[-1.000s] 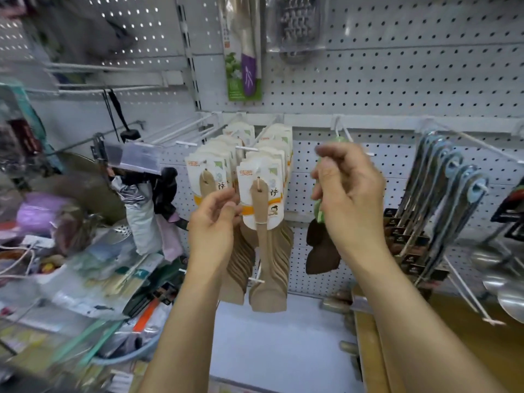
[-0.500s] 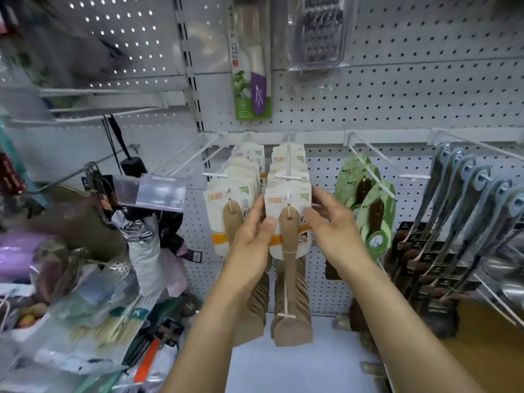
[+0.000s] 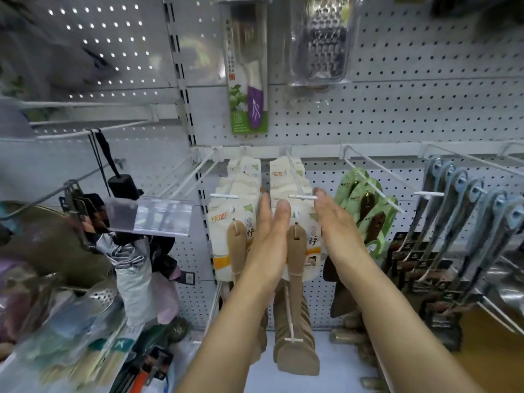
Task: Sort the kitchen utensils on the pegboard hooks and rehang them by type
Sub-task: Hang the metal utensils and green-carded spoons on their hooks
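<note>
Wooden spatulas (image 3: 296,302) on white cards hang in two packed rows from white hooks (image 3: 302,197) in the middle of the big grey pegboard (image 3: 425,109). The left row (image 3: 235,245) hangs just beside the right row. The left hand (image 3: 269,239) and the right hand (image 3: 336,231) reach up on each side of the right row. Both hands are flat with the fingers straight and close together. The left fingers (image 3: 282,211) touch the front card. The right fingers (image 3: 320,194) sit by the tip of the hook. Neither hand grips a thing. Grey ladles (image 3: 453,222) hang in a row at the right. Dark spatulas in green packs (image 3: 365,205) hang between the ladles and the wooden ones. Higher up hang a grater (image 3: 323,43) in a clear pack and a knife with a purple handle (image 3: 251,80). A folded umbrella (image 3: 136,268) hangs at the left.
</note>
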The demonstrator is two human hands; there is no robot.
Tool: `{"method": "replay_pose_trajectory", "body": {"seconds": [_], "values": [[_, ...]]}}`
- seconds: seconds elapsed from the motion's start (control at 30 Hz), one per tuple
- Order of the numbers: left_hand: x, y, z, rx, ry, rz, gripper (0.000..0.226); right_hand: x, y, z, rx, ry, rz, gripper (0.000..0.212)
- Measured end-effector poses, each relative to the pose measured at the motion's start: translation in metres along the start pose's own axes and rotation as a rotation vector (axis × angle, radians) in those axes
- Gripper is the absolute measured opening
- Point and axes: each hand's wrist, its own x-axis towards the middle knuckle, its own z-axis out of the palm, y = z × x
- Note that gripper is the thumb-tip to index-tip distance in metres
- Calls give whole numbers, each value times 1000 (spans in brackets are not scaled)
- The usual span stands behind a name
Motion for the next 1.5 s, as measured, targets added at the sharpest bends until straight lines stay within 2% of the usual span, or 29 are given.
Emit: {"method": "replay_pose_trajectory", "body": {"seconds": [0.1, 0.3, 0.43, 0.5, 0.6, 0.67, 0.73, 0.77, 0.8, 0.87, 0.93, 1.03, 1.13, 1.27, 1.37, 1.5], "values": [[6, 8, 2, -27, -31, -36, 63, 8, -2, 5, 43, -54, 56, 52], [5, 19, 0, -71, -41, -15, 57, 17, -9, 1, 93, 43, -6, 44], [-11, 32, -4, -48, -9, 72, 76, 36, -25, -10, 36, 80, -99, 36], [-25, 40, -8, -40, -16, 154, 83, 45, -31, -14, -21, 99, -138, 34], [-44, 65, -22, -36, -125, 334, 84, 58, -31, -20, -113, 90, -145, 30], [-52, 97, -37, 111, -162, 516, 71, 66, -29, -21, -223, 51, -139, 25], [-49, 131, -50, 319, -78, 689, 48, 74, -27, -20, -326, 1, -122, 21], [-41, 146, -56, 397, -40, 718, 36, 77, -27, -19, -368, -18, -114, 20], [-28, 159, -58, 487, -16, 713, 27, 81, -28, -17, -405, -34, -110, 20], [10, 178, -58, 740, -56, 573, 21, 86, -30, -13, -494, -66, -105, 20], [57, 178, -57, 985, -175, 407, 18, 90, -35, -11, -573, -89, -117, 23], [117, 151, -52, 1252, -367, 319, 20, 94, -42, -12, -633, -128, -120, 24], [153, 125, -45, 1384, -518, 315, 20, 100, -45, -14, -706, -173, -89, 24], [179, 102, -38, 1517, -634, 324, 17, 105, -42, -15, -728, -210, -92, 24], [190, 91, -37, 1555, -628, 331, 12, 106, -40, -16, -737, -243, -108, 27], [197, 85, -36, 1620, -567, 379, 19, 108, -32, -17, -735, -220, -100, 31]]}}
